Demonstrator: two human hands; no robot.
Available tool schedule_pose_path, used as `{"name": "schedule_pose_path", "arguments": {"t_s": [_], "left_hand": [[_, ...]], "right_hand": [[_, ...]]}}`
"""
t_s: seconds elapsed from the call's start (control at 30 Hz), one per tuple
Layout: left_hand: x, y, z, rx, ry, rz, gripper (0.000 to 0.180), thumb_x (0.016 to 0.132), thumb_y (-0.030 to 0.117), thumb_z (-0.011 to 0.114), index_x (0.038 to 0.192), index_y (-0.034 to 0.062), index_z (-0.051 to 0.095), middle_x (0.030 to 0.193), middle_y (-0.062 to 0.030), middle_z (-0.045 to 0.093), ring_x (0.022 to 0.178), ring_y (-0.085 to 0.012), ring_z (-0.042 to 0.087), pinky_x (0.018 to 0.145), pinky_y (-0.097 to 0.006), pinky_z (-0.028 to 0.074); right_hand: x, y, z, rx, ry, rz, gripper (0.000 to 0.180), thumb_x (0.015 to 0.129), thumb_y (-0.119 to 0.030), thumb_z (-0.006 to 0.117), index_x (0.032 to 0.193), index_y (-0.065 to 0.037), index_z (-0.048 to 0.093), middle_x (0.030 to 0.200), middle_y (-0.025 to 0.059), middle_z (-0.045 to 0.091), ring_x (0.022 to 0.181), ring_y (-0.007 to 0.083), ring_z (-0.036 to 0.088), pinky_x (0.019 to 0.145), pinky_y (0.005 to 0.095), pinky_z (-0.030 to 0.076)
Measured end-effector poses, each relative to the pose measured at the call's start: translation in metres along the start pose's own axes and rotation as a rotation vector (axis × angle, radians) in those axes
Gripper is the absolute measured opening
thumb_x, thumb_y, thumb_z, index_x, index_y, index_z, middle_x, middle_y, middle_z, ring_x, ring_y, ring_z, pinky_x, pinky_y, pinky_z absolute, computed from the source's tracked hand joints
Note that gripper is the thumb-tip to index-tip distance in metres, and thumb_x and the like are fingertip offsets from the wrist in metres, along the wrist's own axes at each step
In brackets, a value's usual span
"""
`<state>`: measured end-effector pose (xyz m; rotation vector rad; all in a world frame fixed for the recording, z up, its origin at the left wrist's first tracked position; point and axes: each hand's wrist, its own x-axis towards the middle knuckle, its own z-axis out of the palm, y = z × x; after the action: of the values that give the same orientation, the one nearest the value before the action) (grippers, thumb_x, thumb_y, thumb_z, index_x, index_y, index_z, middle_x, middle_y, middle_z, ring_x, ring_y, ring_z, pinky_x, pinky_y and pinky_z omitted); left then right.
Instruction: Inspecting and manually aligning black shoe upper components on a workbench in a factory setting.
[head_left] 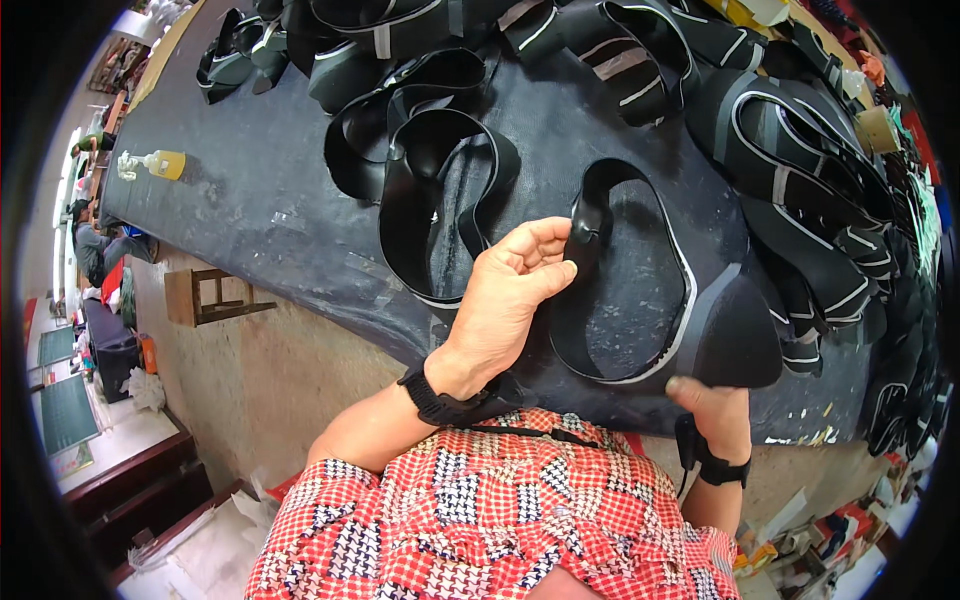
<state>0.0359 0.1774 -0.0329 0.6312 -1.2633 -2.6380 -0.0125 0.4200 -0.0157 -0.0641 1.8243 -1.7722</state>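
Black rubber loop (640, 290) between both hands' grip

The black band loop (625, 280) looks like rubber, matt and a little dusty, with a thin pale line along its edge. The fingers (545, 262) of the left hand (505, 300) press its smooth surface. The bench (260, 200) top is dark, dull and scratched, with grey worn spots. The bottle (160, 163) seems clear glossy plastic. The stool (210, 296) is bare wood. The floor (290, 370) is rough, pale concrete. The red checked shirt (490, 520) is soft woven cloth.
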Motion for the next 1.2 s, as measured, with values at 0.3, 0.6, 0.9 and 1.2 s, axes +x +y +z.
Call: {"name": "schedule_pose_path", "arguments": {"t_s": [0.3,0.6,0.9,1.2], "left_hand": [[0.001,0.005,0.008,-0.011,-0.055,-0.063,0.032,0.081,-0.003,0.057,0.112,-0.0004,0.052,0.103,-0.005,0.059,0.09,-0.0095,0.056,0.083,-0.022,0.045],[0.003,0.005,0.002,0.063,-0.016,-0.142,0.027,0.081,0.0,0.059,0.108,-0.0017,0.054,0.095,-0.0046,0.061,0.083,-0.0076,0.056,0.078,-0.02,0.045],[0.009,0.006,0.001,0.237,0.021,-0.12,0.013,0.08,0.005,0.063,0.092,0.0005,0.06,0.081,-0.0002,0.06,0.074,-0.0051,0.053,0.07,-0.018,0.043],[0.022,0.075,0.025,0.289,0.067,0.454,0.012,0.083,0.011,0.06,0.083,-0.0008,0.061,0.069,0.0058,0.053,0.064,-0.001,0.045,0.057,-0.016,0.038]], "right_hand": [[-0.017,-0.012,-0.02,-0.154,-0.324,0.072,0.059,0.068,-0.009,0.076,0.118,0.004,0.048,0.112,0.0082,0.056,0.102,0.0178,0.052,0.089,0.0316,0.04],[-0.026,-0.017,0.0,-0.191,-0.338,0.084,0.049,0.07,-0.009,0.075,0.111,0.004,0.053,0.106,0.0088,0.06,0.096,0.0177,0.055,0.084,0.0311,0.043],[-0.031,-0.022,0.014,-0.345,-0.374,0.113,0.043,0.069,-0.008,0.075,0.106,0.003,0.056,0.103,0.009,0.061,0.092,0.0181,0.057,0.08,0.0309,0.045],[0.007,-0.08,0.027,-0.367,0.064,-0.399,0.021,0.075,-0.002,0.059,0.096,0.002,0.056,0.077,0.0093,0.06,0.072,0.0184,0.058,0.069,0.0307,0.048]]}}
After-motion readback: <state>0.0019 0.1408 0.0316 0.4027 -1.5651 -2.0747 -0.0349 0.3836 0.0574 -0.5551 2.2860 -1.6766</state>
